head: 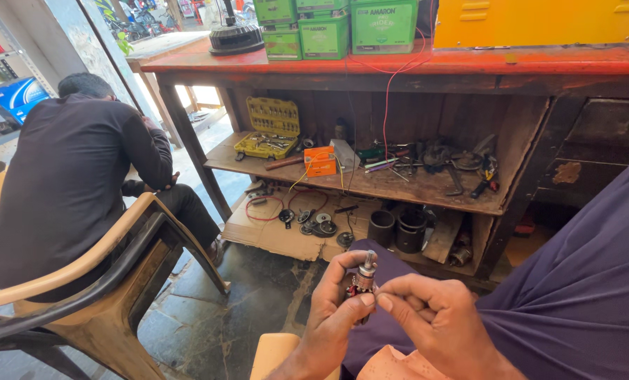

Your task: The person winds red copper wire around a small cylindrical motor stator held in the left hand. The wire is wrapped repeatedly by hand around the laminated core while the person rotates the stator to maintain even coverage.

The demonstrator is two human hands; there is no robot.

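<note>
My left hand (332, 309) holds a small metal part (365, 274) with a silver threaded top and red-and-dark body, upright above my lap. My right hand (434, 320) meets it from the right, with thumb and forefinger pinched at the part's lower side. Whether those fingers grip a wire or the part itself is too small to tell. Purple cloth (574, 295) covers my knee and right side.
A red wooden workbench (399, 67) carries green boxes (342, 24) and a yellow case (539, 21). Its shelf (370, 183) holds a yellow socket set (268, 127), an orange box (320, 160) and tools. A person in black (68, 183) sits on a plastic chair (103, 281) at left.
</note>
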